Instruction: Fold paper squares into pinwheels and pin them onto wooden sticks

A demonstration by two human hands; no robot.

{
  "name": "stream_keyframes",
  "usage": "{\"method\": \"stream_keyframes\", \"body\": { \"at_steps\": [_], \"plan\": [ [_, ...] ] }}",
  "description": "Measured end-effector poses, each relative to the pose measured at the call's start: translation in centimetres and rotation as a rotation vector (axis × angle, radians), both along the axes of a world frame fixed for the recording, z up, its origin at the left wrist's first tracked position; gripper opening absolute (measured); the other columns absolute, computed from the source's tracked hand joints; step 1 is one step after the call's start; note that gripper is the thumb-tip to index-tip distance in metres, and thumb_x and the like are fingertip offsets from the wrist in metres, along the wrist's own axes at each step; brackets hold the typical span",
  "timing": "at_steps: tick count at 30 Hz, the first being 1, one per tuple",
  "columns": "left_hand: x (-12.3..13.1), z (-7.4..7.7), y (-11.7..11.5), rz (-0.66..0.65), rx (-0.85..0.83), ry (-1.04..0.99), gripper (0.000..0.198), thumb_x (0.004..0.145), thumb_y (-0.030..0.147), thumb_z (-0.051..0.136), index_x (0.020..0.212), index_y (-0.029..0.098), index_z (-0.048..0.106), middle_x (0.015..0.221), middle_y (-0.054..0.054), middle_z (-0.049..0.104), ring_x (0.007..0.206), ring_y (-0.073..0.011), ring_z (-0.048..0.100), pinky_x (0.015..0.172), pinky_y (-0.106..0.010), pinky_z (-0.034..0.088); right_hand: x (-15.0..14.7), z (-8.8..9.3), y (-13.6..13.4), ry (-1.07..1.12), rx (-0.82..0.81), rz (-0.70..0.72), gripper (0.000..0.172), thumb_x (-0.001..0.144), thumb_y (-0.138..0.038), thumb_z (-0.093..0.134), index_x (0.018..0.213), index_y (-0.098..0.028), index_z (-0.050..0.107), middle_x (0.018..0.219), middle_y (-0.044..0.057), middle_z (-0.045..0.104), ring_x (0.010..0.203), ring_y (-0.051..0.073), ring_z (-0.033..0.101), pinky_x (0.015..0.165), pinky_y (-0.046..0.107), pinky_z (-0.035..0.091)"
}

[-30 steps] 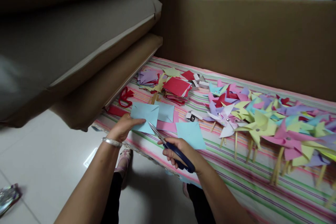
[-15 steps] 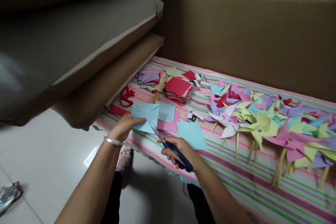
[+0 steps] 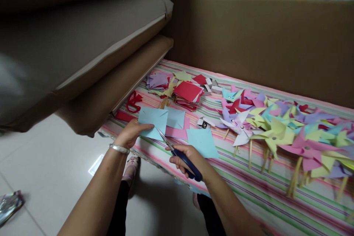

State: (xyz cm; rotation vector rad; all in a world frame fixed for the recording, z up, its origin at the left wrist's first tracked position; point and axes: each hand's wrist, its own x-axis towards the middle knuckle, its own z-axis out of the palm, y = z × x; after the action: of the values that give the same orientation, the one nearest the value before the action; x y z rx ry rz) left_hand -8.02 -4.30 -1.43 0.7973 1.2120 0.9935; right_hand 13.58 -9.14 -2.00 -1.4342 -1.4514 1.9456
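My left hand [image 3: 132, 133] pinches the left edge of a light-blue paper square [image 3: 153, 116], thumb on top and fingers beneath. A short cut slants in from the square's upper right corner. Blue-handled scissors [image 3: 186, 163] are gripped in my right hand [image 3: 184, 159], their blades at the square's lower right corner. Under and beside it lie another light-blue square [image 3: 177, 118] with a cut and some pink paper [image 3: 177, 132]. A third light-blue square [image 3: 202, 142] rests just right of the scissors on the striped cloth [image 3: 238, 188].
Many paper pinwheels on sticks [image 3: 273, 136] cover the right side. Behind my hands are stacked red paper squares [image 3: 188, 91], purple sheets [image 3: 157, 80], red pipe cleaner-like cord [image 3: 134, 102] and a small open box [image 3: 204, 122]. Large brown cushions [image 3: 116, 81] hang over the left.
Almost nothing differs. Both hands, the paper square and the scissors keep their places, with only a very slight shift of the whole view.
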Motion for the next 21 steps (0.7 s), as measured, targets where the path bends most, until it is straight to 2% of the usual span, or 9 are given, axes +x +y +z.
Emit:
{"method": "stream_keyframes", "body": {
  "at_steps": [12, 18, 21],
  "plan": [
    [0.2, 0.4, -0.1, 0.013, -0.015, -0.01, 0.025, 0.05, 0.023, 0.079, 0.071, 0.011, 0.071, 0.071, -0.006, 0.072, 0.062, -0.018, 0.063, 0.068, -0.03, 0.048, -0.1, -0.1, -0.1, 0.006, -0.003, 0.007, 0.053, 0.067, -0.04, 0.068, 0.112, -0.014, 0.056, 0.045, -0.009, 0.044, 0.034, 0.006, 0.04, 0.03, 0.017, 0.033],
    [-0.5, 0.2, 0.2, 0.053, -0.043, 0.041, 0.026, 0.048, 0.023, 0.078, 0.069, 0.01, 0.07, 0.069, -0.006, 0.071, 0.062, -0.0182, 0.063, 0.068, -0.031, 0.048, 1.4, 0.7, 0.0, 0.033, 0.098, 0.142, 0.038, 0.071, -0.043, 0.066, 0.096, -0.016, 0.057, 0.058, -0.006, 0.046, 0.044, 0.005, 0.043, 0.04, 0.017, 0.036],
    [-0.8, 0.3, 0.1, 0.011, -0.054, 0.061, 0.025, 0.049, 0.022, 0.077, 0.07, 0.012, 0.07, 0.07, -0.006, 0.071, 0.063, -0.0178, 0.063, 0.069, -0.031, 0.048, 2.9, 1.5, -0.2, 0.016, 0.145, 0.154, 0.035, 0.075, -0.042, 0.063, 0.099, -0.018, 0.054, 0.064, -0.004, 0.05, 0.047, 0.006, 0.044, 0.044, 0.018, 0.037]
  ]
}}
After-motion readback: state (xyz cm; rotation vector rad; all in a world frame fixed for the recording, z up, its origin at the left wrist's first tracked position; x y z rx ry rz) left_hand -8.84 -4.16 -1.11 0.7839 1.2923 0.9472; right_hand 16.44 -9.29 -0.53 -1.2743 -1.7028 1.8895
